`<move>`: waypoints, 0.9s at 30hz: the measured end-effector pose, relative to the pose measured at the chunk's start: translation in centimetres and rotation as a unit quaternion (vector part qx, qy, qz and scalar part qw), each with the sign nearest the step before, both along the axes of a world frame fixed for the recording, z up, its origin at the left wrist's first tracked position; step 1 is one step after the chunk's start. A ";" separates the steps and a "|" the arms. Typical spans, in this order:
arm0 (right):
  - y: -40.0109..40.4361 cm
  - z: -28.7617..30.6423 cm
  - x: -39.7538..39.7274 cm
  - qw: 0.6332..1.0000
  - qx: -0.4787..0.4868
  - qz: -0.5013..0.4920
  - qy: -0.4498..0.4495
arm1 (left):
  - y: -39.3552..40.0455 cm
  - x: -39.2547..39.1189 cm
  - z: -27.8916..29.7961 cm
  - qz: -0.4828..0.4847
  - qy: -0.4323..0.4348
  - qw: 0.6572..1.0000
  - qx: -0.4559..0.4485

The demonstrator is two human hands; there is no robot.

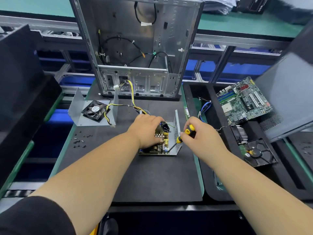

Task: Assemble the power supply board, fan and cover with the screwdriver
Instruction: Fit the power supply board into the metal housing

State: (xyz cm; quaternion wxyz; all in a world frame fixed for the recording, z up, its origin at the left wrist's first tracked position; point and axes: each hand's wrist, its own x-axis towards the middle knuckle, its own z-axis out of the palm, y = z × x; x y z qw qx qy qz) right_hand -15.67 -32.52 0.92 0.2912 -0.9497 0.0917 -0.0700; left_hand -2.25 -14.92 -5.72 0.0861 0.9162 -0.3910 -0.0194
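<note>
Head view has me looking down my two forearms at the board [160, 141], which sits in its open metal tray [177, 133] on the black mat [152, 175], near centre. My left hand [145, 131] lies over the board's left and far part, fingers curled down onto it, steadying it against the tray floor. My right hand [201, 134] has its fingers wrapped around the yellow-and-black handle of the screwdriver [182, 138].

What matters is the line of that tool. Its long axis runs from the handle, high and to the right, slanting down and leftward to the tip, which meets the board at its near right corner, just inside the tray's perforated right wall. So the screw point lies left of and below my grip, and the right hand is the closer one to it. I can't make out a screw head under the tip.

I judge the board is being fastened, with other steps not yet done: the fan [94, 110] lies loose in the cover [79, 107], far left, wires trailing toward the board. Spare screws [81, 141] are scattered on the mat's left side.
</note>
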 end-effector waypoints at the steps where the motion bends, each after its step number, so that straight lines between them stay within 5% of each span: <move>1: 0.1 0.0 0.0 1.000 -0.010 0.005 0.000 | 0.0 0.0 0.0 0.001 0.002 1.000 -0.001; 27: 0.7 -0.1 0.3 0.998 -0.054 0.023 0.019 | 0.0 -0.1 0.2 0.003 0.012 1.000 -0.004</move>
